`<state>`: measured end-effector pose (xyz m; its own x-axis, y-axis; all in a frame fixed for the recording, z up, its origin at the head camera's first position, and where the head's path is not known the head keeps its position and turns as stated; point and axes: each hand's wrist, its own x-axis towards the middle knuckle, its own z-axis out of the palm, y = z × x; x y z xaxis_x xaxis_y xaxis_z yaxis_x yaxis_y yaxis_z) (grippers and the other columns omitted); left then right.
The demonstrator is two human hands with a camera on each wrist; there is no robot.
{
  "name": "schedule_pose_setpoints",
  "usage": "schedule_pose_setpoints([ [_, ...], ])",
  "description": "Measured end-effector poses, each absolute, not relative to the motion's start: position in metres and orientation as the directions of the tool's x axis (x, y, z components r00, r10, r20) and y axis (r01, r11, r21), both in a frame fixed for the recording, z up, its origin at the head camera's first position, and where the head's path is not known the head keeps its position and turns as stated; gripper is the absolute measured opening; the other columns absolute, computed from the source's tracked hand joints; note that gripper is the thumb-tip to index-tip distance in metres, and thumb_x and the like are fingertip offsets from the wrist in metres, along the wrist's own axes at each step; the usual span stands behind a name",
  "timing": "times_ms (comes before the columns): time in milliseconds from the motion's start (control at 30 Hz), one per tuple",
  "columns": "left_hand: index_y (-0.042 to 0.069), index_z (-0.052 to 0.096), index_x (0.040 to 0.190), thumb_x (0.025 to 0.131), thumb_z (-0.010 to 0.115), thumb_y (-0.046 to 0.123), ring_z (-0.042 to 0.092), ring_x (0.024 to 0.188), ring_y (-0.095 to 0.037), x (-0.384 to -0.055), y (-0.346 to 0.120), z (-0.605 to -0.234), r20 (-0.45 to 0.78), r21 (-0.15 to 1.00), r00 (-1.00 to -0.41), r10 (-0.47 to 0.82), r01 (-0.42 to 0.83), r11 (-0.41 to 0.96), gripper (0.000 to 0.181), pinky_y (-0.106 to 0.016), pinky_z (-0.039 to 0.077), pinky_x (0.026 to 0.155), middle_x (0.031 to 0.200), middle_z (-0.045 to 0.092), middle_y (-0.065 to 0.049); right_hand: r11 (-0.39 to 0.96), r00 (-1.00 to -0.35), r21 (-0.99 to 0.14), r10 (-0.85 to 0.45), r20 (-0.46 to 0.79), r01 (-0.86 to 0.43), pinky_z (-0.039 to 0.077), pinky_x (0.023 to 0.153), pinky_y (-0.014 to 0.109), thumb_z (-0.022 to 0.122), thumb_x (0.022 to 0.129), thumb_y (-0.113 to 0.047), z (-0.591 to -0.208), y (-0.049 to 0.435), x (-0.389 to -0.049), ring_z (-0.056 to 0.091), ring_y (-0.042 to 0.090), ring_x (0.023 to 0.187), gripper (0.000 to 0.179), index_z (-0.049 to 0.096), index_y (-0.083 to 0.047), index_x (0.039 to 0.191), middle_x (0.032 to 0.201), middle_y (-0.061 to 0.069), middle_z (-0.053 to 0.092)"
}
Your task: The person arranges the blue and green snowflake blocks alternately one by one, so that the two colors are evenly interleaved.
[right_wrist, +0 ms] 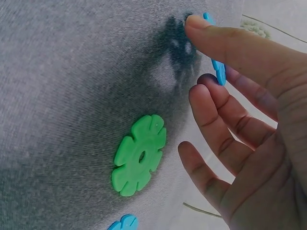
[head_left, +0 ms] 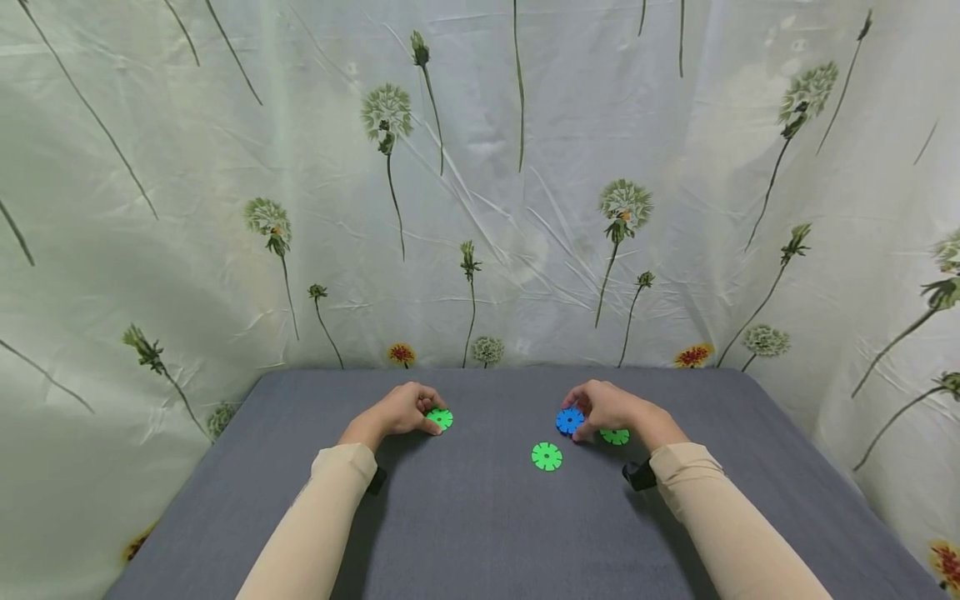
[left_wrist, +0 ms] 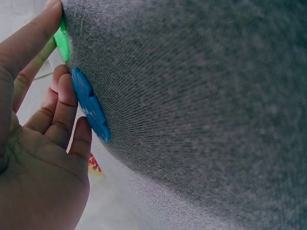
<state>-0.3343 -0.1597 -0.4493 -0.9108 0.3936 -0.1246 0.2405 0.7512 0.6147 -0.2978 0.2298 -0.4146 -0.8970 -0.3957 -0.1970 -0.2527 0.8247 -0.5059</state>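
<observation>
My left hand (head_left: 403,409) pinches a green notched plastic disc (head_left: 442,419) between thumb and fingers at the left-centre of the table. In the left wrist view a blue disc (left_wrist: 91,105) lies by the other fingertips; from the head camera that hand hides it. My right hand (head_left: 613,406) holds a blue notched disc (head_left: 563,421) by its edges, raised over its shadow on the cloth. Below the right fingers, a green disc (right_wrist: 149,143) lies flat in the right wrist view. Part of another blue disc (right_wrist: 125,223) shows at that view's bottom edge.
A further green disc (head_left: 537,457) lies between the hands, nearer to the right one. Grey cloth covers the table (head_left: 480,517). Behind it hangs a pale curtain (head_left: 525,208) printed with dandelions. Dark wrist straps (head_left: 639,476) sit under both wrists.
</observation>
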Motion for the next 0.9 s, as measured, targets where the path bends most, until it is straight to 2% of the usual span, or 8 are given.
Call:
schedule_pose_setpoints([
  [567,0.015,0.083,0.116,0.085,0.093,0.013,0.058,0.091,-0.016,-0.337,-0.162,-0.452,-0.129,0.624,-0.909,0.397,0.237,0.745,0.033,-0.036,0.05,0.086,0.102,0.071,-0.003,0.794,-0.881,-0.522,-0.447,-0.154,-0.312,0.059,0.092,0.039,0.093,0.085,-0.02,-0.412,0.206,-0.31,0.068,0.018,0.101,0.046,0.074,-0.005,0.124,0.111,0.006,0.074],
  [900,0.016,0.082,0.116,0.085,0.093,0.015,0.063,0.096,-0.017,-0.337,-0.16,-0.451,-0.128,0.619,-0.908,0.398,0.24,0.748,0.033,-0.041,0.054,0.091,0.107,0.071,-0.004,0.784,-0.879,-0.533,-0.454,-0.143,-0.318,0.059,0.093,0.038,0.093,0.086,-0.022,-0.417,0.181,-0.316,0.068,0.017,0.103,0.046,0.074,-0.007,0.126,0.114,0.005,0.074],
])
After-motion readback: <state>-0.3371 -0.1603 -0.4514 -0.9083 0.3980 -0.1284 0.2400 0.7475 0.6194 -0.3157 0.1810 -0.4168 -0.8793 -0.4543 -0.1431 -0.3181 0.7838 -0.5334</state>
